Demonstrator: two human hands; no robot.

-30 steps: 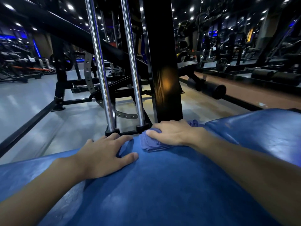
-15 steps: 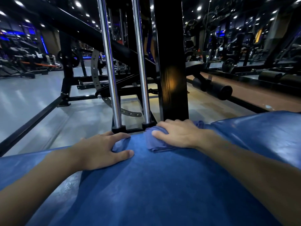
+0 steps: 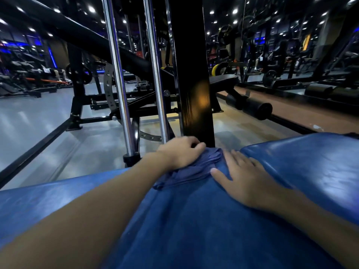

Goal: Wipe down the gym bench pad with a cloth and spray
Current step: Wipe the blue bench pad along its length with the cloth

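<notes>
Left hand (image 3: 179,153): palm down on the cloth (image 3: 194,172), fingers (image 3: 195,143) bent and curled over its far end, bunching the fabric under them. I read that as a grip on the cloth, though I can't see the thumb.

Right hand (image 3: 248,183): spread flat, fingers straight and fanned, palm resting on the bench pad (image 3: 194,230). It holds nothing. Its thumb tip lies just beside the near right edge of the cloth, and I cannot tell whether it actually touches.

The two hands are apart, with the cloth lying between them: left hand on top of it, right hand alongside.

Cloth: dull blue-purple, rumpled into folds, sitting on the far edge of the bench pad near the middle of my view. One end trails back toward the left forearm.

Bench pad: blue, glossy, scuffed, filling the lower half of the view. A second blue pad section (image 3: 303,164) rises on the right, a seam running between them just past the right hand's fingertips.

Beyond the pad edge — a thick black upright post (image 3: 191,74) stands directly behind the left hand. Left of it are two chrome guide rods (image 3: 116,74), both vertical and seated in black collars near the floor (image 3: 38,123), which is grey and shiny. A black foam roller (image 3: 256,108) sits to the right of the post and farther back. More gym machines stand in the dim background under ceiling spotlights, too dark to make out.
</notes>
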